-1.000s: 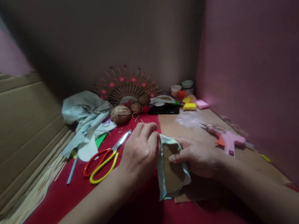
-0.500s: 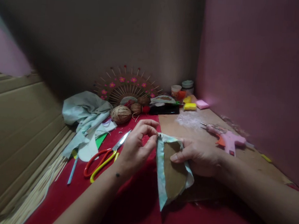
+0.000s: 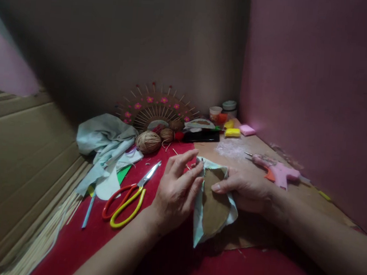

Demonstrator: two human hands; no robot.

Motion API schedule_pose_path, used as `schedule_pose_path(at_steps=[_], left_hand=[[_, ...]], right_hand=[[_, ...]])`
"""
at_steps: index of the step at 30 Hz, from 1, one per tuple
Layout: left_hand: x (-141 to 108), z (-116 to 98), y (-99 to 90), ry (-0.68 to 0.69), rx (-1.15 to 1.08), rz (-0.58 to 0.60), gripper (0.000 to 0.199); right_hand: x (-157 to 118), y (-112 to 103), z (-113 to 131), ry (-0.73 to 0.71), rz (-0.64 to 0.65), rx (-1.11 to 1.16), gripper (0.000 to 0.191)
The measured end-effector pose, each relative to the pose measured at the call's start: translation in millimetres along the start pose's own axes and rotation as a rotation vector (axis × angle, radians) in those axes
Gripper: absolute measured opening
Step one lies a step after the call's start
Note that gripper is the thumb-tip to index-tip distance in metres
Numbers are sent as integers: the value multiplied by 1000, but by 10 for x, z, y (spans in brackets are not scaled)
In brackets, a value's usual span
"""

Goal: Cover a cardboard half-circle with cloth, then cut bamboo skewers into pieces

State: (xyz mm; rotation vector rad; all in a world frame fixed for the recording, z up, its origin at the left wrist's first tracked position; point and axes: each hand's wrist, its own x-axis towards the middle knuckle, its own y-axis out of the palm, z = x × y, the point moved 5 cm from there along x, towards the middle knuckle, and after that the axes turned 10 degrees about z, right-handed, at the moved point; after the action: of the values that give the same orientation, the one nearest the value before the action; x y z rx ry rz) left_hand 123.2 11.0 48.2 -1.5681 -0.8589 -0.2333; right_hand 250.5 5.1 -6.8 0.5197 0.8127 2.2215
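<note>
A brown cardboard piece (image 3: 214, 204) with pale blue-green cloth (image 3: 198, 218) folded over its edges is held up above the red table cover. My right hand (image 3: 246, 188) grips it from the right, thumb flat on the cardboard and the other fingers hidden behind. At the cloth's upper left edge, my left hand (image 3: 181, 186) has its fingertips pressed on the fold, fingers bent. Scissors with red and yellow handles (image 3: 128, 201) lie just left of my left hand, blades partly open. Beyond my right hand rests a pink glue gun (image 3: 280, 169).
Crumpled grey-blue cloth (image 3: 104, 137), yarn balls (image 3: 148, 141) and a flower-decorated fan shape (image 3: 156, 105) stand at the back. A yellow packet (image 3: 232, 133) and a cup (image 3: 215, 111) sit back right. Thin sticks (image 3: 44, 236) run along the left edge beside cardboard (image 3: 16, 174).
My left hand has moved down and right along the cloth's left edge, its fingers now on the fold. The lower tip of the piece has shifted slightly up and left.
</note>
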Motion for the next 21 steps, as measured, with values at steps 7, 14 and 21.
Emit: schedule_pose_path(at_steps=[7,14,21], left_hand=[[0,219,-174,-280,-513,-223,15],[-7,386,23,-604,-776,-164,6],[66,293,13,-604,-847,-142,7]], right_hand=[[-32,-2,-5,25,0,-23,42],[-20,8,-22,51,-18,-30,39],[-34,43,-63,89,-35,-43,29]])
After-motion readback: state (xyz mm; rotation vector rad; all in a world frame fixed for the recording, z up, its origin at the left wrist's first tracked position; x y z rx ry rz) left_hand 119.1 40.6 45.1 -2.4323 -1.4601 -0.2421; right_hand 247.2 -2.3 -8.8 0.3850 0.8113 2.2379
